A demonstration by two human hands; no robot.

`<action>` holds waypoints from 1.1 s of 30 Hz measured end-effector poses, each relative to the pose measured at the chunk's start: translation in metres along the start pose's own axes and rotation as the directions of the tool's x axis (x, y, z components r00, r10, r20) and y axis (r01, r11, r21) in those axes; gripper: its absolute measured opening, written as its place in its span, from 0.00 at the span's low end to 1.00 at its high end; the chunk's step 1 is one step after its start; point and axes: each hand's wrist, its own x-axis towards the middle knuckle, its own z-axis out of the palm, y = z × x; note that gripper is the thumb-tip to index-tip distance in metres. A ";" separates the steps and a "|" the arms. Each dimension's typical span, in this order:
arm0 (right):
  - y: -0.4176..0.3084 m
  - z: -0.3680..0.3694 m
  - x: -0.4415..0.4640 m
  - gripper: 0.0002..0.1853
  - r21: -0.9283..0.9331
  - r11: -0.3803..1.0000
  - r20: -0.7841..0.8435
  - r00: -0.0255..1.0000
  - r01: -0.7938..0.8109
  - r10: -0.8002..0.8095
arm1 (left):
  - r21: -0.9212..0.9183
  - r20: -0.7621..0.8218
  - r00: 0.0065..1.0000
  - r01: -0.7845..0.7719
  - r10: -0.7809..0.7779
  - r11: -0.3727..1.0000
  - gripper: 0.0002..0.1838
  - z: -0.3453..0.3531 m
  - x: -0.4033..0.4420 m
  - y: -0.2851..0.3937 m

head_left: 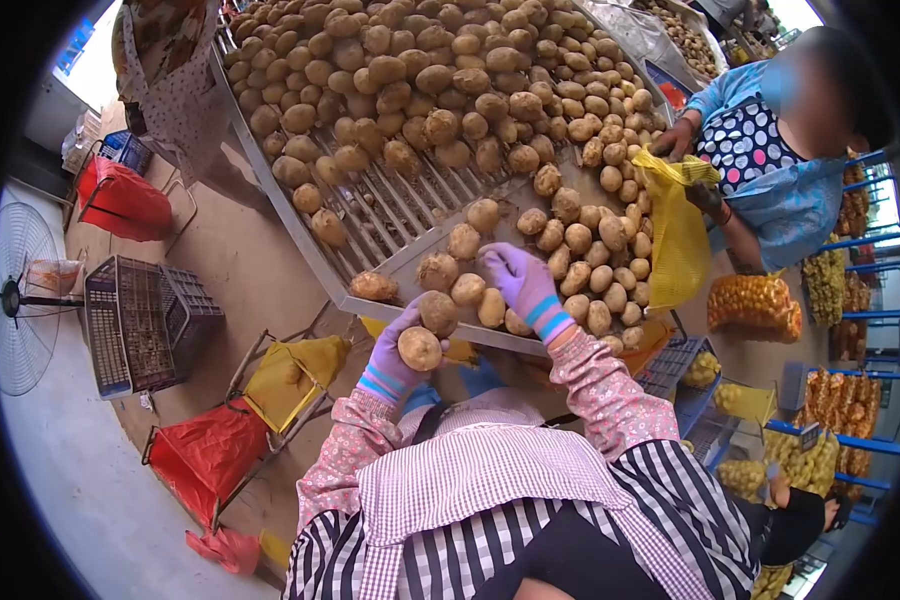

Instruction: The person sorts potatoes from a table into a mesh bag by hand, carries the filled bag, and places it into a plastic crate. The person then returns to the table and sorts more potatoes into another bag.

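Note:
My left hand (394, 352), in a lilac glove with blue stripes at the cuff, is closed around a pale round potato (419, 349). A second, browner potato (437, 313) sits against it at the fingertips. My right hand (520, 282), gloved alike, reaches over the near edge of the metal sorting table (560, 176), fingers stretched out and apart with no potato visible in them. Just left of those fingers lie loose potatoes (468, 289), one of them rough and dirt-crusted (437, 271). The undersides of my right fingers are hidden.
A large potato heap (410, 60) covers the slatted far side. At right a co-worker (770, 150) holds a yellow mesh bag (675, 230) at the table's edge. Red bags (210, 455), a yellow bag on a frame (288, 382), crates (150, 320) and a fan (20, 298) stand left.

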 end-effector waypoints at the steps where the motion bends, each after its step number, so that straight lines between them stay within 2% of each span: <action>1: 0.014 -0.009 0.004 0.15 -0.188 0.982 -0.009 1.000 -0.018 0.016 | 0.007 -0.103 0.993 0.063 -0.062 0.998 0.27 0.000 -0.007 0.002; 2: 0.028 -0.018 0.007 0.15 -0.368 0.929 -0.018 0.999 -0.033 0.028 | 0.006 -0.111 0.992 0.066 -0.065 0.998 0.27 -0.001 -0.010 0.005; 3: 0.029 -0.028 0.006 0.20 -0.536 0.843 0.060 0.995 -0.034 0.078 | -0.153 -0.139 0.985 0.085 -0.107 0.985 0.28 -0.001 -0.013 0.008; 4: 0.030 -0.026 0.000 0.20 -0.532 0.846 0.069 0.994 -0.037 0.086 | -0.308 -0.160 0.975 0.097 -0.152 0.946 0.28 -0.003 -0.016 0.008; 5: 0.029 -0.022 -0.009 0.24 -0.633 0.772 0.135 0.990 0.057 0.037 | -0.182 -0.210 0.974 0.045 -0.083 0.982 0.29 -0.016 -0.014 0.003; 6: 0.028 -0.017 -0.018 0.29 -0.717 0.681 0.203 0.979 0.152 -0.004 | -0.183 -0.216 0.972 0.052 -0.092 0.982 0.29 -0.012 -0.016 0.004; 7: 0.031 -0.009 -0.023 0.35 -0.716 0.661 0.276 0.961 0.224 -0.027 | -0.326 -0.068 0.992 0.082 -0.109 0.942 0.29 -0.007 -0.016 0.006; 8: 0.033 -0.007 -0.023 0.35 -0.713 0.664 0.278 0.960 0.224 -0.025 | -0.456 0.081 0.992 0.125 -0.099 0.881 0.29 -0.003 -0.016 0.009; 12: 0.038 -0.009 -0.017 0.33 -0.700 0.677 0.302 0.953 0.228 -0.008 | -0.452 0.081 0.994 0.097 -0.067 0.887 0.30 0.001 -0.012 0.008; 15: 0.044 -0.009 -0.014 0.31 -0.661 0.720 0.166 0.977 0.211 -0.134 | -0.433 0.075 0.996 0.068 -0.039 0.899 0.34 0.008 -0.013 0.010; 19: 0.044 -0.009 -0.016 0.31 -0.636 0.702 0.207 0.947 0.320 -0.245 | -0.424 0.052 0.999 0.023 -0.001 0.905 0.34 0.009 -0.021 0.012; 21: 0.026 -0.014 -0.016 0.30 -0.492 0.861 0.189 0.981 0.132 -0.042 | -0.429 0.048 0.999 0.012 0.010 0.903 0.34 0.006 -0.026 0.012; 24: 0.001 -0.006 -0.013 0.33 -0.548 0.820 0.272 0.962 0.167 -0.014 | -0.453 0.058 0.998 -0.007 0.037 0.891 0.33 -0.008 -0.033 0.009; 28: 0.008 0.025 -0.003 0.36 -0.595 0.770 0.345 0.938 0.232 -0.016 | -0.505 0.041 0.997 -0.031 0.060 0.863 0.32 -0.018 -0.044 0.005; 30: 0.002 0.028 0.000 0.37 -0.634 0.752 0.350 0.934 0.179 0.073 | -0.538 0.052 0.995 -0.046 0.088 0.841 0.32 -0.019 -0.052 0.006; 32: -0.004 0.029 -0.004 0.36 -0.640 0.745 0.330 0.943 0.187 0.047 | -0.522 0.028 0.994 -0.072 0.102 0.850 0.33 -0.019 -0.064 0.010; 33: -0.008 0.030 -0.003 0.36 -0.645 0.729 0.289 0.956 0.231 -0.048 | -0.525 0.022 0.993 -0.090 0.119 0.846 0.33 -0.024 -0.069 0.013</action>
